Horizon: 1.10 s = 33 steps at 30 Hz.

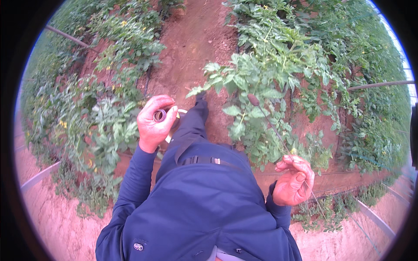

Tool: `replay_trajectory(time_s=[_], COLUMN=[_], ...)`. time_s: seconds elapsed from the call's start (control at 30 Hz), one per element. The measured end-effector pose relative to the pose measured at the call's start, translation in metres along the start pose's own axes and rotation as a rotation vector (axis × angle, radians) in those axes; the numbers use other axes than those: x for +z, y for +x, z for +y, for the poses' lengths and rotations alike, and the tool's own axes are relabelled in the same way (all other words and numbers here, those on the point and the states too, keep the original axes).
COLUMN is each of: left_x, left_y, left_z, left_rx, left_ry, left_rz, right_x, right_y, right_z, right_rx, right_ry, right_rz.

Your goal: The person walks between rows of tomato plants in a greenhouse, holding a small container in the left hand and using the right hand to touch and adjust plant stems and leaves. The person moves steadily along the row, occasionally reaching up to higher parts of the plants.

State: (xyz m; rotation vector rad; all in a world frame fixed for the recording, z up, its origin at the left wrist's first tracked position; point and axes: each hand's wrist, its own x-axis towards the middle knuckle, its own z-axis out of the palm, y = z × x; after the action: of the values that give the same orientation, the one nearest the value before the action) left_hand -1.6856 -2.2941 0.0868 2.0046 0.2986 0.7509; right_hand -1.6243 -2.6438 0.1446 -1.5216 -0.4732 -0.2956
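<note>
My left hand (pixel 156 122) is curled around a small round piece with an open ring-shaped end (pixel 159 115); exactly what it is cannot be told. Just behind those fingers a pale curved rim (pixel 182 111) shows, mostly covered by the hand and my leg. In my right hand (pixel 295 182) is a thin rod (pixel 273 129), pinched between thumb and fingers. A dark brown oval tip (pixel 253 99) ends the rod, over the leaves of a tomato plant (pixel 243 81). Thin wire-like ends (pixel 318 204) stick out below that hand.
Leafy tomato rows with yellow flowers stand on the left (pixel 107 127) and right (pixel 365 130). Between them runs a reddish soil path (pixel 192 42), where my foot is placed. A bar (pixel 380 84) crosses the right row; another pole (pixel 72 39) crosses the upper left.
</note>
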Motion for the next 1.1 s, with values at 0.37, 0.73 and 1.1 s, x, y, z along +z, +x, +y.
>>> replay_trajectory(time_s=[0.37,0.73,1.1], left_x=[-0.031,-0.067,-0.038], left_y=[0.193,0.362,0.472], left_z=[-0.174,-0.246,-0.274], left_rx=[0.013,-0.041,-0.002], left_ry=[-0.085,-0.072,-0.012], left_rz=[-0.029,-0.136,-0.227], right_x=[0.208,0.319,0.294], right_y=[0.128,0.303,0.446], right_z=[0.143,0.238,0.382], right_rx=[-0.071,0.08,0.209], right_ry=[0.01,-0.251,-0.365], right_rz=[0.146,0.261,0.47])
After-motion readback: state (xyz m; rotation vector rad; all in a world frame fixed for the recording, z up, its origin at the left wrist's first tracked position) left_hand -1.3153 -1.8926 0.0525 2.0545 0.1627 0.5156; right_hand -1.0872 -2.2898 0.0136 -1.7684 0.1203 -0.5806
